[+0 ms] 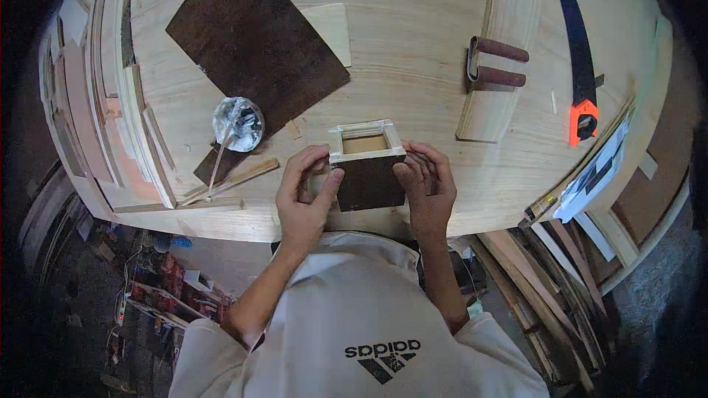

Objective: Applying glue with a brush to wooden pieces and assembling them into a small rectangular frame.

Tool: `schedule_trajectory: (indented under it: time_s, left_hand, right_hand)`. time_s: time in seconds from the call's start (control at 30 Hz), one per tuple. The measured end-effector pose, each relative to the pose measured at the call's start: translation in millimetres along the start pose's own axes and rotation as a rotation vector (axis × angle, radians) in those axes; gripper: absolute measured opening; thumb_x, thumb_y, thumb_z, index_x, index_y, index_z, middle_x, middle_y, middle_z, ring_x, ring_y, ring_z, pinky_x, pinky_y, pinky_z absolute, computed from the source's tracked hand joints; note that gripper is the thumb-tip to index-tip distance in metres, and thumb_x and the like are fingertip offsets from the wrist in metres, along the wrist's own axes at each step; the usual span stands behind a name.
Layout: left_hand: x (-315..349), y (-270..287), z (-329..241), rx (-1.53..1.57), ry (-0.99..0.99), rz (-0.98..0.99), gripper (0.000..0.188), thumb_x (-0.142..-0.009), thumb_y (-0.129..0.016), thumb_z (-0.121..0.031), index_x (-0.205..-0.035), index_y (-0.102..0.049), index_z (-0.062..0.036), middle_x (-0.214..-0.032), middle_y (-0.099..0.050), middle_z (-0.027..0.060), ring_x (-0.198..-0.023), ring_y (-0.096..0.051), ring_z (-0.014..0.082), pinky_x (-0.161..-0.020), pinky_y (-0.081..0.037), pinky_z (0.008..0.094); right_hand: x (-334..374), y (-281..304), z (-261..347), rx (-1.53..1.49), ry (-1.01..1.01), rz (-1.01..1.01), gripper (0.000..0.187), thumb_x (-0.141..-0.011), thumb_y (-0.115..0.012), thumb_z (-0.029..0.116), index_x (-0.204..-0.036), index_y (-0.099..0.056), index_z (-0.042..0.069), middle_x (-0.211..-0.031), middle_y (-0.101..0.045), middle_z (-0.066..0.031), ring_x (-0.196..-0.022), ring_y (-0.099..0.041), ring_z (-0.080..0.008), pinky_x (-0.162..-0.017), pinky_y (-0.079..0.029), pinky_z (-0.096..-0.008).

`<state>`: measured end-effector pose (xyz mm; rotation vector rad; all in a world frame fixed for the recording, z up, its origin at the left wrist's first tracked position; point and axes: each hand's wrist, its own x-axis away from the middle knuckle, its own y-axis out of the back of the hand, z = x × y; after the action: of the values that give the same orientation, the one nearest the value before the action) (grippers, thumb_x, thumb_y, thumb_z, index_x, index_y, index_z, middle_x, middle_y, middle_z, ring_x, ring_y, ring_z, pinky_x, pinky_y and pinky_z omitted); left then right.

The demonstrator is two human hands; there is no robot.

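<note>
Dark-sided box [371,186], near side of bench [424,114]; my left hand [302,195] pinching its left side, my right hand [431,193] its right. Far left: brown panel [254,37]. Far right: orange-handled saw [579,51].

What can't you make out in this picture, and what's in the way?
All in the head view:
- Underside of the small box: turned away, behind its dark front.
- Parts of the box's sides: covered by the left hand and right hand.
- Part of the pale sheet: under the dark panel.
- End of the saw blade: cut off by the top edge.
</note>
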<state>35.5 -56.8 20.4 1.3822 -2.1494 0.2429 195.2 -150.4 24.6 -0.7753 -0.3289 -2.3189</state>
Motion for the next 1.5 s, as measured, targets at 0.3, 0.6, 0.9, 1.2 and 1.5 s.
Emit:
schedule_trajectory:
  time_s: [0.3,0.6,0.9,1.2,1.5]
  left_hand:
    - [1,5,-3,0.081,0.094,0.020,0.035,-0.099,-0.064,-0.015,-0.130,-0.058,-0.0003,-0.127,-0.062,0.0104,-0.116,-0.058,0.0168,-0.104,-0.043,0.0305]
    - [32,16,38,0.055,-0.098,0.055,0.031,-0.108,-0.046,-0.021,-0.125,-0.060,0.0012,-0.123,-0.064,0.0116,-0.116,-0.060,0.0181,-0.103,-0.045,0.0322]
    - [3,4,123,0.079,-0.571,0.049,0.032,-0.101,-0.052,-0.004,-0.133,-0.047,-0.0011,-0.126,-0.059,0.0120,-0.115,-0.059,0.0194,-0.101,-0.047,0.0327]
    - [-16,-15,122,0.042,-0.744,-0.115,0.021,-0.102,-0.049,-0.007,-0.122,-0.052,-0.0010,-0.113,-0.061,0.0082,-0.093,-0.059,0.0128,-0.084,-0.050,0.0269]
    - [-17,-12,112,0.159,-0.906,-0.090,0.027,-0.105,-0.044,-0.009,-0.130,-0.046,0.0009,-0.114,-0.060,0.0114,-0.108,-0.057,0.0177,-0.100,-0.042,0.0322]
  right_hand:
    - [-3,16,-12,0.007,0.068,-0.121,0.034,-0.100,-0.063,0.013,-0.128,-0.054,-0.003,-0.122,-0.065,-0.0141,-0.114,-0.062,-0.0216,-0.101,-0.048,-0.0328]
    - [26,55,-63,0.008,0.045,-0.227,0.024,-0.101,-0.064,0.021,-0.108,-0.065,-0.002,-0.100,-0.069,-0.0076,-0.093,-0.065,-0.0146,-0.087,-0.051,-0.0290]
    - [-4,64,-116,0.430,0.673,-0.174,0.014,-0.100,-0.062,0.014,-0.098,-0.065,0.000,-0.083,-0.062,-0.0052,-0.077,-0.057,-0.0115,-0.075,-0.049,-0.0278]
    - [-30,56,-114,0.030,0.638,-0.011,0.009,-0.100,-0.062,0.009,-0.105,-0.065,0.003,-0.088,-0.066,-0.0020,-0.078,-0.059,-0.0089,-0.071,-0.050,-0.0256]
    - [-44,60,-97,0.093,0.911,0.313,0.026,-0.099,-0.060,0.007,-0.125,-0.054,0.004,-0.119,-0.067,-0.0082,-0.108,-0.061,-0.0119,-0.082,-0.050,-0.0260]
